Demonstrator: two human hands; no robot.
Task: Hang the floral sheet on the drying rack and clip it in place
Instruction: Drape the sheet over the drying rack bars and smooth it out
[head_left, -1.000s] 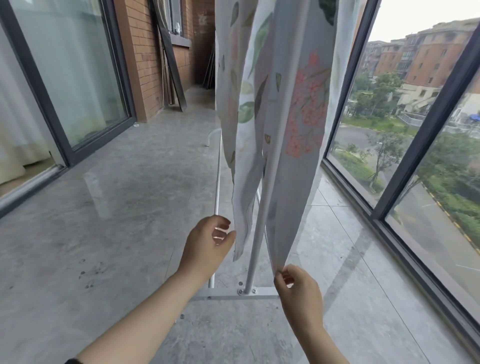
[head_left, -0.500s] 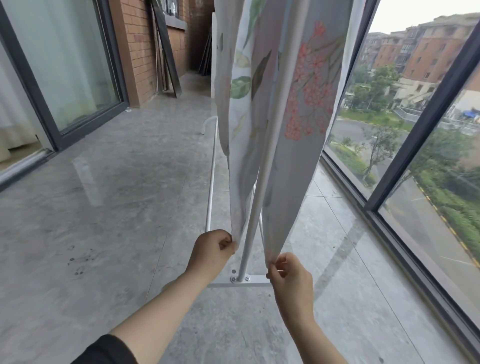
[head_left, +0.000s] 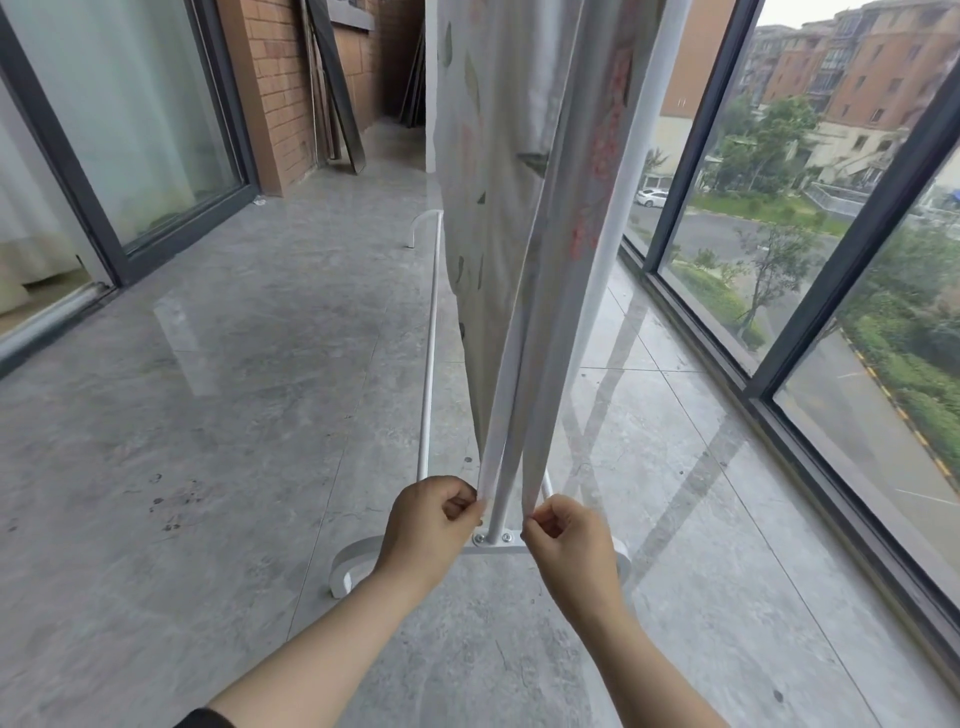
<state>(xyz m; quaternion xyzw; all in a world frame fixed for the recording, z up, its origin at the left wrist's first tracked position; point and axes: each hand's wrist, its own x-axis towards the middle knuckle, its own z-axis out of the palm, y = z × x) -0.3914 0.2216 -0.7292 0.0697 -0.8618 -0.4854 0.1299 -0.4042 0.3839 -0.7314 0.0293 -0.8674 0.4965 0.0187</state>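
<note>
Balcony, looking down and forward. The floral sheet (head_left: 493, 208) hangs over the white drying rack (head_left: 429, 364), falling from 12 o'clock to just below frame centre. It falls in two layers, one on either side of the rack's upright pole.

- The left hand (head_left: 428, 525) is just left of 6 o'clock. Its fingers are curled, and thumb and forefinger pinch the bottom corner of the left layer.
- The right hand (head_left: 569, 545) is just right of 6 o'clock. Its fingers are curled, pinching the bottom corner of the right layer.
- Both layers are drawn taut. The corners sit just above the rack's base bracket, and the hands are near each other but apart, with the pole between them.
- The rack's lower rail runs toward 12 over the grey floor (head_left: 208, 415).
- Surroundings: glass door (head_left: 130, 130) at 10 o'clock, brick wall (head_left: 280, 78) at 11, window (head_left: 857, 260) at 3.
</note>
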